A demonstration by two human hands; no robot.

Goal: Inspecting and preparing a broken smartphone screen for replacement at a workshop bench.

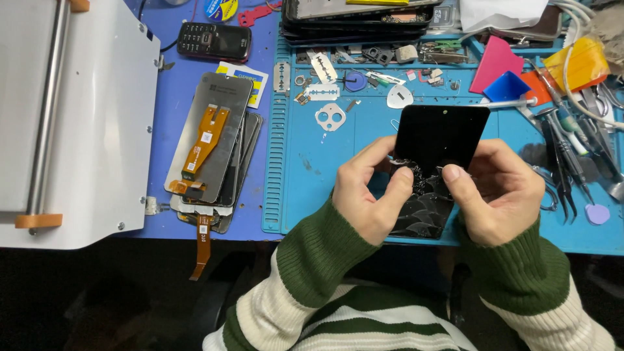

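Here, both hands work on a black phone screen (pixel 439 140) held just above the blue work mat (pixel 312 162), near the mat's front edge. Left hand (pixel 367 192) grips the panel's left side, thumb and forefinger pinched onto the edge where the glass is shattered; right hand (pixel 497 192) mirrors it on the right side, thumb pressed down on the cracked zone, fingers curled beneath. Upper half of the panel looks intact and glossy — lower half shows curved fracture lines and loose-looking shards between the two thumbs. Judgement: the step in hand appears to be picking or peeling broken glass off the display, started at mid-panel and far from finished. Next move likely calls for a firm hold with one hand while the other lifts fragments slowly — sharp edges close to bare fingertips are the main risk. Nearby on the mat: razor blades (pixel 323 78), a white pick (pixel 399 96), tweezers (pixel 563 162) to the right. Left of the mat, a stack of display assemblies with an orange flex cable (pixel 205 140), a keypad phone (pixel 214 40), and a white machine (pixel 78 117).
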